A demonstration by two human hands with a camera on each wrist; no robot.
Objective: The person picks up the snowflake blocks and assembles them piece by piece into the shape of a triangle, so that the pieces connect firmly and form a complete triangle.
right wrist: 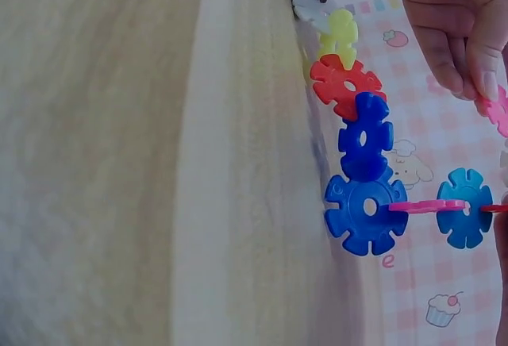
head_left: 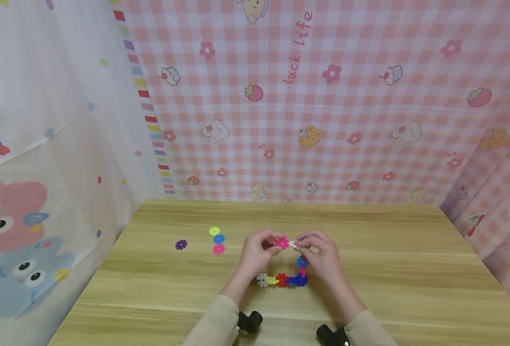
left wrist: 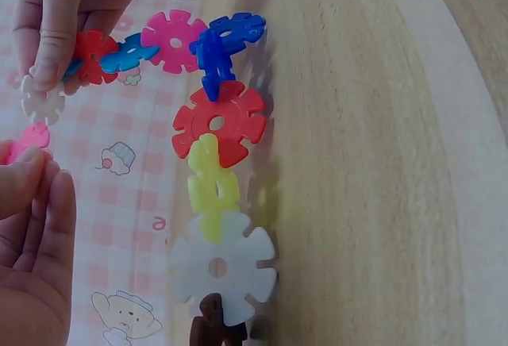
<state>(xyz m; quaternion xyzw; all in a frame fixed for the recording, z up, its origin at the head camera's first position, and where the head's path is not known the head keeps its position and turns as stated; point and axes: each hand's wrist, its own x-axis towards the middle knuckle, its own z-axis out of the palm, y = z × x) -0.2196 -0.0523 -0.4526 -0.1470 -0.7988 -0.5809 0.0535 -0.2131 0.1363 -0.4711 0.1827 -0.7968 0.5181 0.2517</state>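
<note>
My left hand (head_left: 257, 252) pinches a pink notched snowflake disc (head_left: 282, 243) between thumb and fingers. Facing it, my right hand (head_left: 322, 252) pinches a white snowflake disc (left wrist: 44, 100) at one end of a linked chain; the two discs' edges are close together. From the right hand the chain runs through a red disc (left wrist: 97, 57), a light blue disc (right wrist: 465, 208) and a pink one (left wrist: 173, 41). It then turns at two dark blue discs (right wrist: 365, 213) and continues with red (head_left: 282, 280), yellow (left wrist: 213, 187), white (head_left: 262, 280) and brown (left wrist: 214, 326) discs.
Left of the hands on the wooden table (head_left: 151, 298) lie a purple disc (head_left: 181, 244) and a short column of yellow (head_left: 214, 231), blue (head_left: 219, 239) and pink (head_left: 218, 249) discs. Black devices (head_left: 250, 321) sit by both sleeves. A checked cloth (head_left: 281, 120) hangs behind the table.
</note>
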